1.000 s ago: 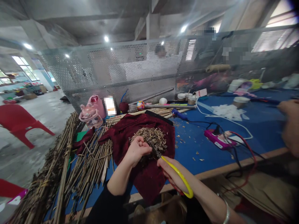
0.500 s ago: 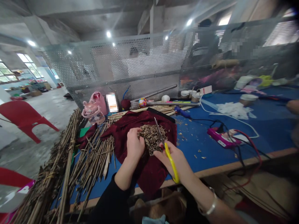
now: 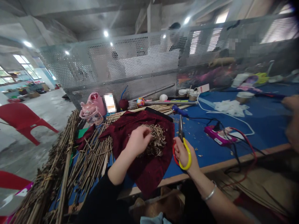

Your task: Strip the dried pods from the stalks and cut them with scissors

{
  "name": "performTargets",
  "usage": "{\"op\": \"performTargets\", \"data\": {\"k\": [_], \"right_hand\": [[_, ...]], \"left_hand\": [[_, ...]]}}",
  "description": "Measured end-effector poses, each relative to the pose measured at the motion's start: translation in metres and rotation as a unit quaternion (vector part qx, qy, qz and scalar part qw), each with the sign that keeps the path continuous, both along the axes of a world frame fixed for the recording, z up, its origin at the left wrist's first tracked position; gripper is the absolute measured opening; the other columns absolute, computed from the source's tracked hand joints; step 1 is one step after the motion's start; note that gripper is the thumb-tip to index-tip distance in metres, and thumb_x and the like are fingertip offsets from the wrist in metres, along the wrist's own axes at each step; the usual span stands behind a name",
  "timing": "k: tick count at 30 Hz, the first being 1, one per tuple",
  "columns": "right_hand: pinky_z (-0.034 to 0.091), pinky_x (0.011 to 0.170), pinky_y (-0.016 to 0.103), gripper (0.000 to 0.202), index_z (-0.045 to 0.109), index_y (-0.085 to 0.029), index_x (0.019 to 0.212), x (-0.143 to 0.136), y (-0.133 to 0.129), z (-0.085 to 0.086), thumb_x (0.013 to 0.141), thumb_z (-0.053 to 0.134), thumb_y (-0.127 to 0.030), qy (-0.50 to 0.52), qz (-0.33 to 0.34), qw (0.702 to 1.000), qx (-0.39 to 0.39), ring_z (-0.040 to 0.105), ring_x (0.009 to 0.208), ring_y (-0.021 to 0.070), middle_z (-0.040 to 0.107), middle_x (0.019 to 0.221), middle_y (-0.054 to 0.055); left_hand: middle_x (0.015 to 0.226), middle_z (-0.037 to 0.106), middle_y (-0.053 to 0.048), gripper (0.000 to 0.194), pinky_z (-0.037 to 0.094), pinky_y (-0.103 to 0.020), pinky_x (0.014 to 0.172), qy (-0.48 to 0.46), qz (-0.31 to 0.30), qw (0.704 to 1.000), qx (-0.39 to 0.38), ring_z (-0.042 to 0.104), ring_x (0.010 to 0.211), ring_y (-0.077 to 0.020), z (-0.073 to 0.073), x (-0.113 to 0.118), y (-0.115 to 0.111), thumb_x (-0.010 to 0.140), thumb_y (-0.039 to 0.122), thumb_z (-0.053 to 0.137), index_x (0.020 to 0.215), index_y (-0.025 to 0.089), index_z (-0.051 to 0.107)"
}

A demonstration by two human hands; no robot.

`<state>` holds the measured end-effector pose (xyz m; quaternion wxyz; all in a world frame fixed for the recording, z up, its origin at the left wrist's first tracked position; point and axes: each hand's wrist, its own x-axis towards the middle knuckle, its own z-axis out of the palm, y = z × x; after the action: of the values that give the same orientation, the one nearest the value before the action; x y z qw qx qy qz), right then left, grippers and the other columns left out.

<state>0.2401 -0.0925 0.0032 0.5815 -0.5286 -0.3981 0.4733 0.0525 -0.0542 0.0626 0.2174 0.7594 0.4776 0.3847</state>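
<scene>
My right hand [image 3: 183, 153] grips scissors [image 3: 188, 157] with yellow and red handles, their dark blades pointing away from me, at the right edge of a dark red cloth [image 3: 153, 174]. The blades look closed. A heap of short, dry brown plant pieces [image 3: 158, 140] lies on the cloth. Over the heap's left side is my left hand [image 3: 139, 140], fingers curled in with thumb and fingertips close together. Whatever it may hold is hidden. Left of the cloth lie many loose dry stalks [image 3: 95, 155].
Bundled stalks [image 3: 66, 152] run along the table's left side. A purple power strip [image 3: 217, 135], its cables and a blue glue gun [image 3: 179, 110] lie on the right. Behind stand a pink container [image 3: 92, 109] and a perforated metal screen [image 3: 112, 68]. Another person's hand [image 3: 291, 104] shows far right.
My right hand has moved right with the scissors, off the heap to the cloth's edge. My left hand has shifted slightly right over the heap, its fingers more curled.
</scene>
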Motion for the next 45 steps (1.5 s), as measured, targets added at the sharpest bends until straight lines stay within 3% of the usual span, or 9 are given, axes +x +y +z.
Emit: {"op": "performTargets", "data": {"k": [4, 8, 15, 20, 24, 27, 31, 36, 45], "right_hand": [[0.018, 0.029, 0.015, 0.046, 0.045, -0.024, 0.088, 0.01, 0.001, -0.007, 0.076, 0.04, -0.068, 0.102, -0.005, 0.995, -0.003, 0.019, 0.029, 0.0043, 0.029, 0.046, -0.012], [0.019, 0.03, 0.015, 0.046, 0.047, -0.022, 0.092, 0.009, -0.003, -0.011, 0.078, 0.042, -0.066, 0.102, 0.023, 0.994, 0.008, 0.022, 0.031, 0.0033, 0.032, 0.048, -0.01], [0.02, 0.032, 0.016, 0.046, 0.048, -0.022, 0.096, 0.008, -0.007, -0.012, 0.077, 0.045, -0.064, 0.086, 0.047, 0.995, 0.016, 0.024, 0.034, 0.0037, 0.033, 0.052, -0.009], [0.026, 0.031, 0.018, 0.062, 0.044, -0.023, 0.094, 0.016, -0.003, 0.002, 0.065, 0.042, -0.079, 0.139, 0.16, 0.976, -0.058, 0.028, 0.034, 0.0054, 0.036, 0.055, -0.008], [0.032, 0.033, 0.02, 0.065, 0.042, -0.024, 0.096, 0.026, -0.012, 0.013, 0.063, 0.045, -0.079, 0.13, 0.222, 0.963, -0.081, 0.035, 0.037, 0.0067, 0.04, 0.058, -0.007], [0.031, 0.033, 0.019, 0.058, 0.042, -0.024, 0.098, 0.029, -0.019, 0.013, 0.069, 0.044, -0.075, 0.117, 0.223, 0.965, -0.076, 0.031, 0.036, 0.0052, 0.04, 0.058, -0.007], [0.031, 0.034, 0.019, 0.057, 0.042, -0.024, 0.098, 0.03, -0.024, 0.008, 0.071, 0.044, -0.073, 0.128, 0.217, 0.966, -0.064, 0.033, 0.037, 0.0054, 0.04, 0.059, -0.007], [0.029, 0.034, 0.018, 0.055, 0.043, -0.024, 0.097, 0.029, -0.029, 0.006, 0.072, 0.042, -0.073, 0.125, 0.185, 0.973, -0.064, 0.03, 0.038, 0.0046, 0.039, 0.059, -0.007], [0.029, 0.033, 0.016, 0.056, 0.042, -0.024, 0.098, 0.028, -0.036, 0.011, 0.072, 0.044, -0.073, 0.092, 0.201, 0.975, -0.037, 0.031, 0.038, 0.0034, 0.038, 0.061, -0.007]], "left_hand": [[0.101, 0.053, -0.008, 0.024, 0.041, -0.033, 0.088, 0.127, -0.037, 0.991, 0.025, 0.052, 0.095, -0.0218, -0.012, 0.033, -0.006, 0.069, 0.014, 0.064, 0.092, 0.02, 0.062], [0.09, 0.058, -0.009, 0.012, 0.041, -0.034, 0.088, 0.192, -0.007, 0.981, 0.003, 0.055, 0.09, -0.0219, -0.017, 0.029, 0.01, 0.073, 0.01, 0.058, 0.078, 0.018, 0.065], [0.083, 0.068, -0.005, 0.01, 0.043, -0.034, 0.083, -0.017, 0.072, 0.997, -0.029, 0.06, 0.081, -0.0215, -0.022, -0.011, 0.027, 0.068, 0.019, 0.065, 0.077, 0.021, 0.069], [0.086, 0.067, -0.005, 0.014, 0.044, -0.032, 0.081, -0.04, 0.084, 0.996, -0.01, 0.059, 0.081, -0.0194, -0.029, -0.014, 0.017, 0.069, 0.025, 0.065, 0.082, 0.021, 0.069], [0.095, 0.063, -0.008, 0.022, 0.042, -0.034, 0.087, 0.005, 0.151, 0.987, 0.058, 0.056, 0.091, -0.0211, -0.024, -0.017, 0.012, 0.075, 0.032, 0.059, 0.092, 0.02, 0.066], [0.104, 0.06, -0.014, 0.036, 0.036, -0.043, 0.093, 0.048, 0.219, 0.974, 0.033, 0.052, 0.101, -0.0272, -0.024, -0.016, 0.011, 0.077, 0.043, 0.055, 0.099, 0.016, 0.064], [0.12, 0.052, -0.018, 0.04, 0.032, -0.049, 0.096, 0.089, 0.207, 0.974, 0.02, 0.043, 0.114, -0.0322, -0.027, -0.002, 0.01, 0.077, 0.047, 0.054, 0.103, 0.016, 0.062], [0.127, 0.046, -0.015, 0.032, 0.023, -0.059, 0.096, 0.229, 0.214, 0.946, 0.085, 0.032, 0.121, -0.0392, -0.022, 0.019, 0.003, 0.069, 0.048, 0.064, 0.081, 0.019, 0.066], [0.082, 0.063, -0.005, 0.024, 0.041, -0.03, 0.074, 0.277, 0.165, 0.946, 0.025, 0.056, 0.082, -0.0199, -0.013, 0.017, 0.006, 0.081, 0.04, 0.055, 0.083, 0.022, 0.069]]}}
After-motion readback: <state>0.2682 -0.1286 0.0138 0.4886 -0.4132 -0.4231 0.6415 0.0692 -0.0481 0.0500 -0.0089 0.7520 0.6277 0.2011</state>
